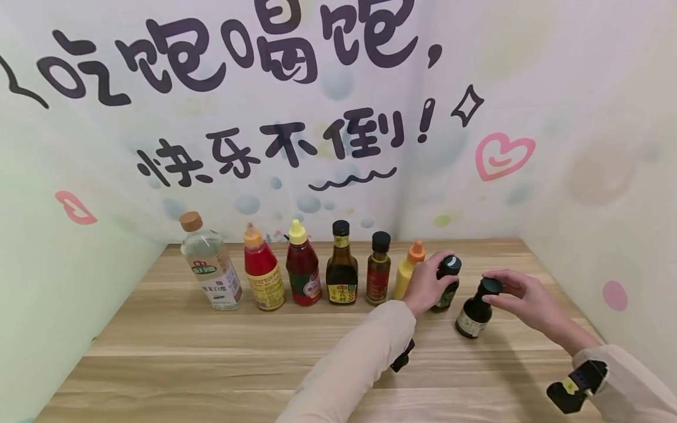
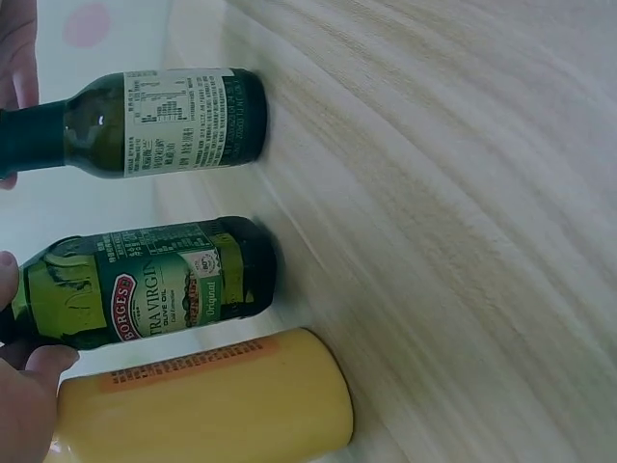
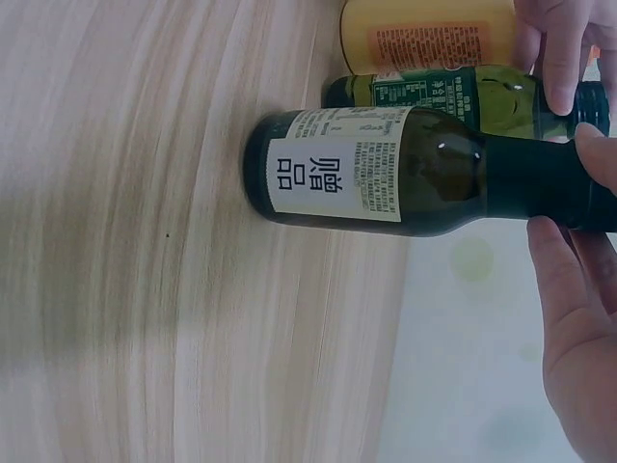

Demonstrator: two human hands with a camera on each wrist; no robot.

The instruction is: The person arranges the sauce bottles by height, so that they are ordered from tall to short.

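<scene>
My left hand (image 1: 425, 286) grips the neck of a green olive oil bottle (image 2: 159, 285), which stands upright in the row. Its black cap shows above the fingers in the head view. My right hand (image 1: 529, 302) pinches the dark neck of a small bottle (image 1: 474, 318) between thumb and fingers. That bottle has a white label (image 3: 333, 178) with large printed characters and leans slightly, to the right and in front of the olive oil. A yellow squeeze bottle (image 2: 207, 400) with an orange tip stands close on the left side of the olive oil.
Leftward along the wooden table (image 1: 211, 358) stand a red-labelled bottle (image 1: 378, 270), a dark sauce bottle (image 1: 342, 270), two red squeeze bottles, one yellow-capped (image 1: 304, 273) and one orange-capped (image 1: 263, 271), and a clear bottle (image 1: 211, 273). Behind them hangs a printed cloth (image 1: 449, 194).
</scene>
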